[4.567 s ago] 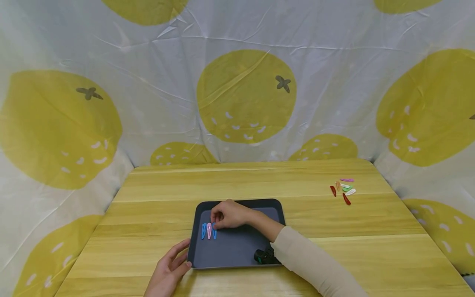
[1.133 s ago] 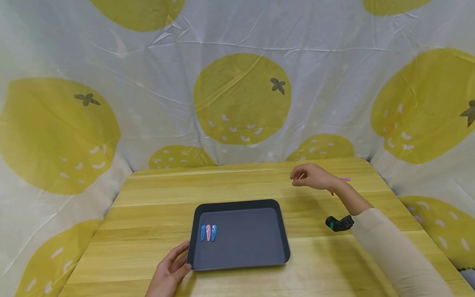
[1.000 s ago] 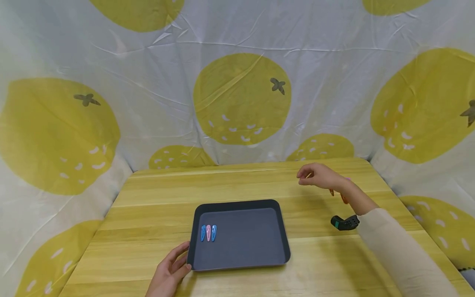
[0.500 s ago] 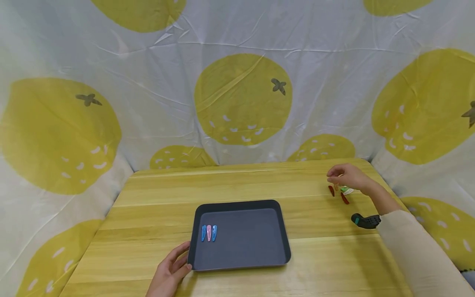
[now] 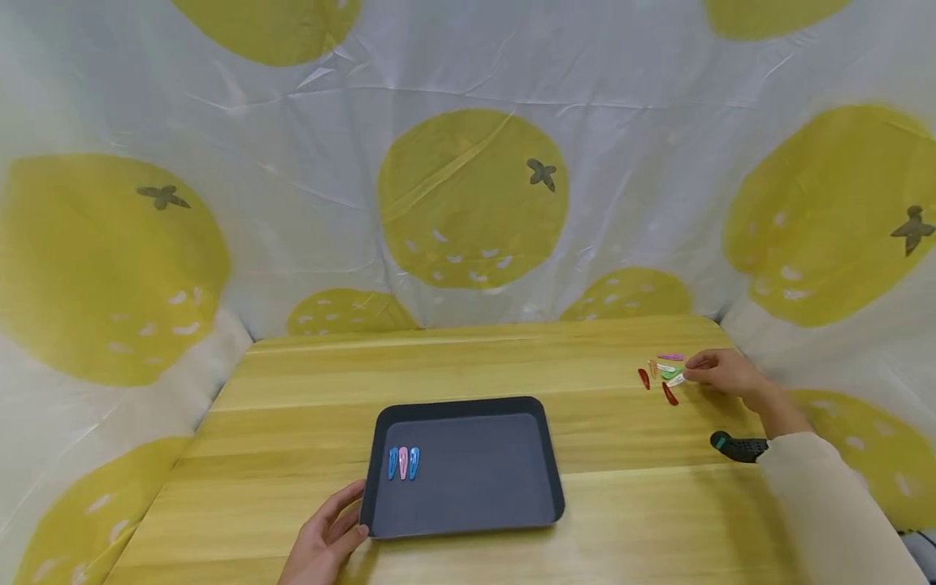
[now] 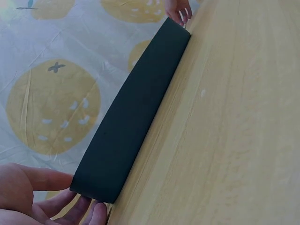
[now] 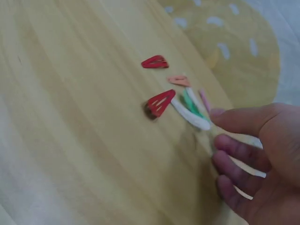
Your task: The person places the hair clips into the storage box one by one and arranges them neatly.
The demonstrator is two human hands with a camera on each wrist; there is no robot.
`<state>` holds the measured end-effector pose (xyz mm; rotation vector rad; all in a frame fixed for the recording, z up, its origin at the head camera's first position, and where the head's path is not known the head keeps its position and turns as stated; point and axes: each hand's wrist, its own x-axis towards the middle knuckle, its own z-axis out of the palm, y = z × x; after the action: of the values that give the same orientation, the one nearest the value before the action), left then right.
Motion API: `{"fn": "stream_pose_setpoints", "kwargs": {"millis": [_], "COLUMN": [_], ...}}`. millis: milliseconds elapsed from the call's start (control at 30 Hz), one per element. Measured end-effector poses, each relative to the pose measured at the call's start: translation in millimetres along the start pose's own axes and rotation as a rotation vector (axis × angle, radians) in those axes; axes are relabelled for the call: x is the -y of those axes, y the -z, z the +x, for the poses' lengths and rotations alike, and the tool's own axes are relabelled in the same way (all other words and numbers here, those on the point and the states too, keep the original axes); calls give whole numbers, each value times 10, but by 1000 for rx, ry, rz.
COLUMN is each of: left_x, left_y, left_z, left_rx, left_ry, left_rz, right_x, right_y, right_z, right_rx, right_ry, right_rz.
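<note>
My left hand holds the near-left corner of a dark grey tray, with thumb and fingers on its wall. Inside the tray lie a blue hair clip, a pink hair clip and another blue hair clip, upright in a row. At the table's far right my right hand hovers over a small pile of hair clips, its fingers relaxed. Its fingertips are right at a white hair clip and a green hair clip. Nothing shows between thumb and fingers.
Around the pile are a red hair clip, a second red hair clip, an orange hair clip and a purple hair clip. The wooden table ends against a lemon-print curtain. A black wrist device sits below my right wrist.
My right hand has let go of the second blue hair clip in the tray and travelled right to the pile of clips. My left hand has stayed at the tray's corner.
</note>
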<state>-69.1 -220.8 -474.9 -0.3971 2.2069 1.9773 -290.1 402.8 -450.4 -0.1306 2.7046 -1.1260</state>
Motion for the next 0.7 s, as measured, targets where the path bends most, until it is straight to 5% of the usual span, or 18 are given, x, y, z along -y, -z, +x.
{"fn": "stream_pose_setpoints", "kwargs": {"millis": [700], "left_x": [3], "left_y": [-15], "left_z": [-9], "left_rx": [4], "left_ry": [-20], "left_rz": [18], "right_x": [-174], "right_y": [-220], "right_z": [46], "right_rx": [-139], "right_ry": [-144], "right_rz": [88]}}
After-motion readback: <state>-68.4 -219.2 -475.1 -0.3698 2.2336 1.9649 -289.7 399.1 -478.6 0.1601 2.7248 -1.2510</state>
